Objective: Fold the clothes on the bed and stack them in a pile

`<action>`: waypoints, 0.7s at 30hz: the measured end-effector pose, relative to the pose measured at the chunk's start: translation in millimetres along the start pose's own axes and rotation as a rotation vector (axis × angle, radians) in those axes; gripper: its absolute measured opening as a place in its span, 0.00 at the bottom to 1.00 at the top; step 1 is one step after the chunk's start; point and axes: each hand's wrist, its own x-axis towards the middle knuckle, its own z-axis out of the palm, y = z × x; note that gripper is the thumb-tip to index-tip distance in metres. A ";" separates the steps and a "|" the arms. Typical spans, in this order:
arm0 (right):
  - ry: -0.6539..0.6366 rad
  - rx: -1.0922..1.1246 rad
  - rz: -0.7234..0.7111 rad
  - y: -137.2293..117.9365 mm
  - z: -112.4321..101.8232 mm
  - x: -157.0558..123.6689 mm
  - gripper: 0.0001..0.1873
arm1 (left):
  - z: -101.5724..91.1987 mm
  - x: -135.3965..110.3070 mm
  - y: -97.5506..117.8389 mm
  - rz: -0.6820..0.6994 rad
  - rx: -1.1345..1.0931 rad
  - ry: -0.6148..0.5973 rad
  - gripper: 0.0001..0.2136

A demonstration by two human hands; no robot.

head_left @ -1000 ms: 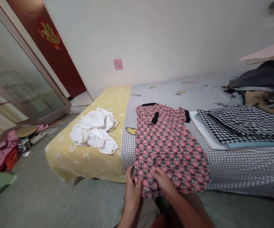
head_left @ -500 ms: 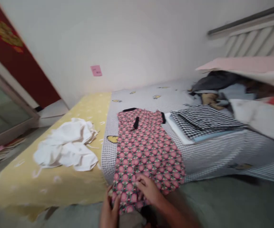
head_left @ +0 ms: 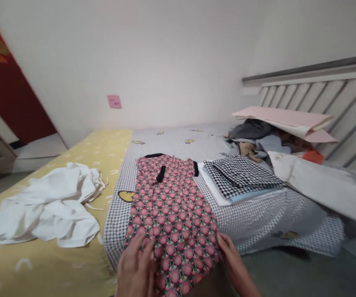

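Wide bed (head_left: 260, 225) under yellow and black-and-white gingham sheets. Long pink floral dress with black trim (head_left: 172, 206) lying flat mid-bed, hem over near edge. Crumpled white cloth (head_left: 45, 210) on yellow left part; folded black-and-white gingham fabric (head_left: 241, 177) just beside dress, right. Left hand (head_left: 136, 268) open, flat on hem. Right hand (head_left: 233, 262) on dress's right edge, grip unclear.

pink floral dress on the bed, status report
Left hand spread on the pink floral dress, right hand at its edge. Dress flat on checked bedsheet. Folded gingham cloth alongside, clear of hands.
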 end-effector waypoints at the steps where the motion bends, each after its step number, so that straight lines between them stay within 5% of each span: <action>1: -0.072 0.049 0.047 -0.7 1.5 -4.3 0.35 | 12.1 6.5 7.9 0.020 0.039 -0.004 0.26; 5: -0.100 0.178 0.159 -7.7 -4.8 -12.6 0.36 | 62.6 5.1 17.4 -0.002 0.155 0.029 0.29; 8: -0.053 0.113 0.147 -22.0 -10.1 -8.2 0.32 | 82.1 -8.0 12.4 -0.041 0.196 0.067 0.31; 12: 0.028 -0.223 -0.197 -57.7 15.6 -12.7 0.25 | 84.8 -13.5 3.8 0.090 0.223 0.095 0.32; 14: -0.109 -0.461 -0.403 -74.9 41.8 -23.7 0.18 | 85.2 -13.2 1.3 0.156 0.226 0.107 0.32; 17: -0.565 -0.855 -0.543 -81.7 79.0 -43.1 0.09 | 89.9 -15.2 3.5 0.164 0.212 0.107 0.31; 21: -0.831 -1.176 -0.518 -51.6 95.9 -51.7 0.21 | 94.5 -20.7 16.3 0.070 0.184 0.070 0.31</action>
